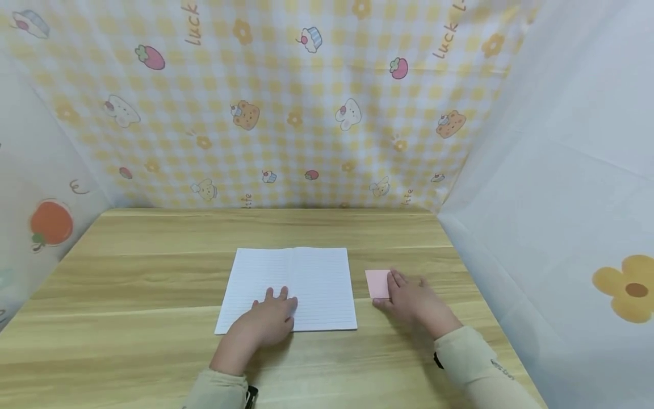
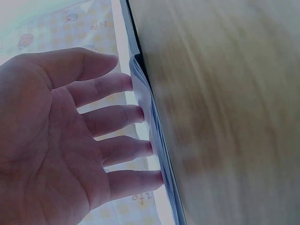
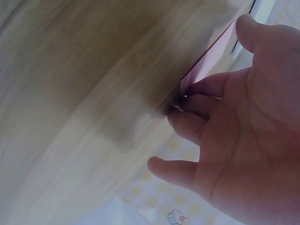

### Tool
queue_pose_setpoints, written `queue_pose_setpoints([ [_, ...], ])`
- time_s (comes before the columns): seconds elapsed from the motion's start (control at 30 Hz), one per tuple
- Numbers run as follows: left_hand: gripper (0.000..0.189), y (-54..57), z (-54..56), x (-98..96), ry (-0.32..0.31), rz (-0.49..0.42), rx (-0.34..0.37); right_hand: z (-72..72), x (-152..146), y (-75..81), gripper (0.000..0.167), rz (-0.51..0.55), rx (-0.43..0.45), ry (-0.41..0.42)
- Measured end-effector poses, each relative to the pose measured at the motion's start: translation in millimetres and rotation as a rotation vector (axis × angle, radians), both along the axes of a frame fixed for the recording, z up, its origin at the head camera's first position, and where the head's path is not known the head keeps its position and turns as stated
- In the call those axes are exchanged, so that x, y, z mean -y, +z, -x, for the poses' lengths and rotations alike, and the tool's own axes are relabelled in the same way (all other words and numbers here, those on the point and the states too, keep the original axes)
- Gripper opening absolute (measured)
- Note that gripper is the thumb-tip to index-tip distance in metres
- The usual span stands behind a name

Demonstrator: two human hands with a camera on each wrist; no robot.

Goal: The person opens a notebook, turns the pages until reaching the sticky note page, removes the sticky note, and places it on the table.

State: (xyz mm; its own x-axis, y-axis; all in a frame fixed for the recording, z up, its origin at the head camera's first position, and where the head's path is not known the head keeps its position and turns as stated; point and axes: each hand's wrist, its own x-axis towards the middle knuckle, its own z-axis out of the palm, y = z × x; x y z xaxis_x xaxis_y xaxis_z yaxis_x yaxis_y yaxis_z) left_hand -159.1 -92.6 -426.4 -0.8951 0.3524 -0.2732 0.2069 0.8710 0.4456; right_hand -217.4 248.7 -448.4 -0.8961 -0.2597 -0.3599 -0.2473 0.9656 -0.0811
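Observation:
An open notebook (image 1: 322, 284) with ruled white pages lies flat on the wooden table. My left hand (image 1: 268, 321) rests on its left page near the middle fold, fingers spread and fairly straight. In the left wrist view the fingertips of the left hand (image 2: 70, 126) touch the page edge-on. To the right of the notebook is a small pink square of paper (image 1: 377, 283). My right hand (image 1: 411, 301) touches it, thumb at the near edge and fingers over the right side. The right hand (image 3: 234, 122) has slightly bent fingers against the pink paper (image 3: 211, 58) in the right wrist view.
The wooden table (image 1: 133, 284) ends at a yellow checked curtain (image 1: 286, 142) behind. A white sheet with a yellow flower (image 1: 636, 289) hangs on the right, and another sheet (image 1: 30, 170) with a red fruit print on the left.

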Motion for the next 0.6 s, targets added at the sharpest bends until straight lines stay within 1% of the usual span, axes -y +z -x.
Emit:
queue_pose_setpoints([
  [0.03,0.046,-0.1,0.3,-0.4,0.001,-0.001,0.000,0.9,0.2,-0.6,0.104,0.005,0.000,-0.005],
  [0.13,0.045,0.0,1.9,-2.3,0.001,-0.007,0.006,-5.3,6.6,13.0,0.094,0.014,0.011,-0.032],
  [0.2,0.045,0.8,2.9,-3.5,0.000,-0.007,0.010,-8.0,8.0,16.0,0.091,0.021,0.006,-0.042],
  [0.43,0.043,5.6,5.9,-4.6,-0.018,-0.005,0.016,-9.7,7.6,13.6,0.090,0.028,-0.004,-0.060],
  [0.6,0.035,12.8,13.9,-2.2,-0.026,-0.017,-0.041,-8.5,9.0,15.9,0.087,0.037,-0.027,-0.036],
])
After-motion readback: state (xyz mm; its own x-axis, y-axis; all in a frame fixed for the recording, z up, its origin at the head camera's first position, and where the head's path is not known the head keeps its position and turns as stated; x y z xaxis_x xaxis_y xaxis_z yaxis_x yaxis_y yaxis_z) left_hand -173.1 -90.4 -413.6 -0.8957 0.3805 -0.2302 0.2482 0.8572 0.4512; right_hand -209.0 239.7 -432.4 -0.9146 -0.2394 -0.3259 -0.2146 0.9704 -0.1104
